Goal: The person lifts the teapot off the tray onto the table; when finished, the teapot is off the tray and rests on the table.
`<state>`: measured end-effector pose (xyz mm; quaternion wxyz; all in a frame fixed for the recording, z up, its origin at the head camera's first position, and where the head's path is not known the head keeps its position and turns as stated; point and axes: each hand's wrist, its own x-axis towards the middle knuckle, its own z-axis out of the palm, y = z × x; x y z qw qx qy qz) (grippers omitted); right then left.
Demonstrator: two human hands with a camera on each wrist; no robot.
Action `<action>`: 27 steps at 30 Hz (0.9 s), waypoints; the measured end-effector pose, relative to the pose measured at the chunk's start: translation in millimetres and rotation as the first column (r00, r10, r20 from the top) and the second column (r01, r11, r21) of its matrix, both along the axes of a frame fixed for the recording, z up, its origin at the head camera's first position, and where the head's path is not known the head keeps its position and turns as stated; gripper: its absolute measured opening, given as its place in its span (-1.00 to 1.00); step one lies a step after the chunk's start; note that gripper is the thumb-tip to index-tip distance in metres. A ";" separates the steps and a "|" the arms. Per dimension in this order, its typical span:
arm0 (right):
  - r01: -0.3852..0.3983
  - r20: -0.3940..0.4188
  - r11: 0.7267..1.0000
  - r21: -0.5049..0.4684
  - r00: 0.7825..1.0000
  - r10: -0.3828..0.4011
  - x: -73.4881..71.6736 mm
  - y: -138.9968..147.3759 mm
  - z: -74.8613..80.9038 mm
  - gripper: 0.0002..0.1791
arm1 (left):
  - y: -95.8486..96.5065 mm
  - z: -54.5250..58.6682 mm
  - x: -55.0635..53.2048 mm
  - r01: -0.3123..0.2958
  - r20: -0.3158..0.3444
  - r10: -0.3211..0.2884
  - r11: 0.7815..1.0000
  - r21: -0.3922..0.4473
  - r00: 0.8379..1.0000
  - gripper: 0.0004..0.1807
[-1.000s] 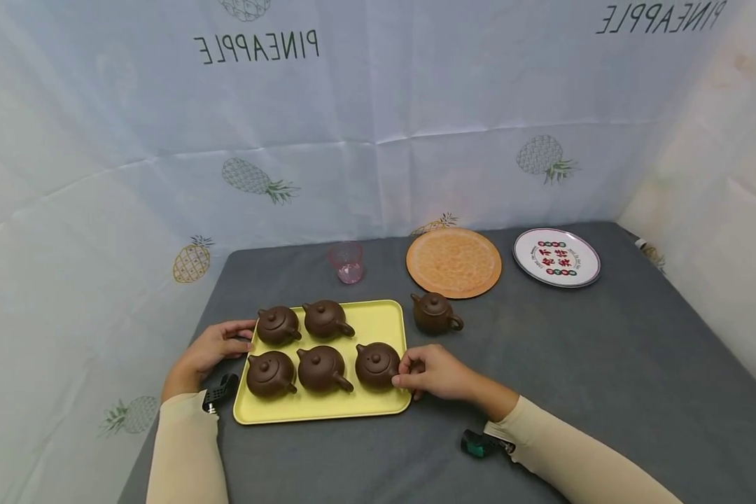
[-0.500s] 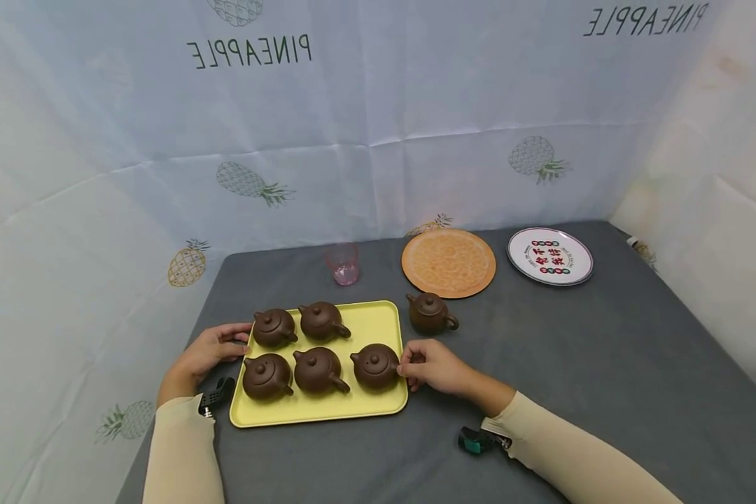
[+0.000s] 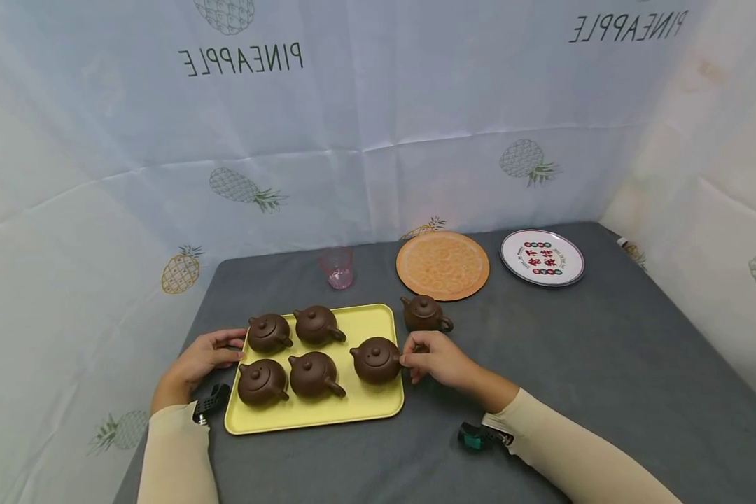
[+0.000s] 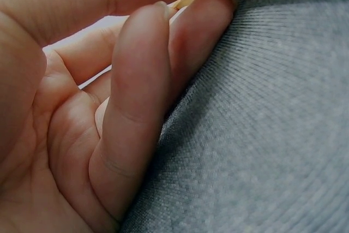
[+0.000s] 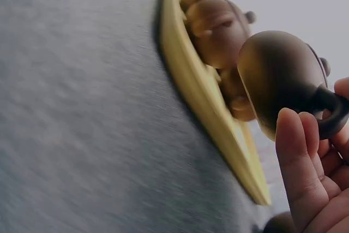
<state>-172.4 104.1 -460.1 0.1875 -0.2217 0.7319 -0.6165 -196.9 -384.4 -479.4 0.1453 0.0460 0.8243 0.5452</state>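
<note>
My right hand pinches the loop handle of a brown clay teapot. In the right wrist view this teapot is raised over the yellow tray, its base facing the camera. The yellow tray carries several matching teapots, among them a front-middle teapot and a front-left teapot. At the tray's left rim, my left hand pinches the edge with thumb and fingers. The left wrist view shows those fingertips at the yellow rim, close to the grey cloth.
Beyond the tray's right edge stands another brown teapot. A pink clear cup is at the back, beside a round orange mat and a white plate with red characters. Cloth walls printed with pineapples enclose the grey table.
The right hand has shifted from the teapot's side to its handle and lifted it, moving slightly away and right over the tray. The left hand stays at the rim; the head view has shifted slightly.
</note>
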 end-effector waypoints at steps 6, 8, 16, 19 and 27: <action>0.042 -0.070 0.999 -0.035 0.997 -0.044 -6.4 13.7 13.5 -0.84 | -1.0 1.7 0.1 0.011 -0.006 -0.011 1.000 -0.011 1.000 -0.33; 0.057 -0.077 0.997 -0.053 0.995 -0.061 -8.2 16.8 15.3 -0.84 | -2.5 2.6 0.6 0.004 -0.010 -0.005 1.000 -0.022 1.000 -0.34; 0.090 -0.105 0.994 -0.056 0.990 -0.096 -16.6 39.7 21.4 -0.87 | -2.6 1.5 0.2 0.013 -0.002 -0.013 1.000 -0.017 1.000 -0.33; 0.109 -0.118 0.993 -0.053 0.986 -0.115 -21.9 55.0 30.0 -0.85 | -1.5 -0.8 0.7 0.000 -0.006 0.000 1.000 -0.018 1.000 -0.33; 0.200 -0.120 0.978 -0.056 0.971 -0.206 -27.5 91.5 48.6 -0.80 | -1.6 -2.6 0.9 -0.014 -0.022 0.013 1.000 -0.022 1.000 -0.33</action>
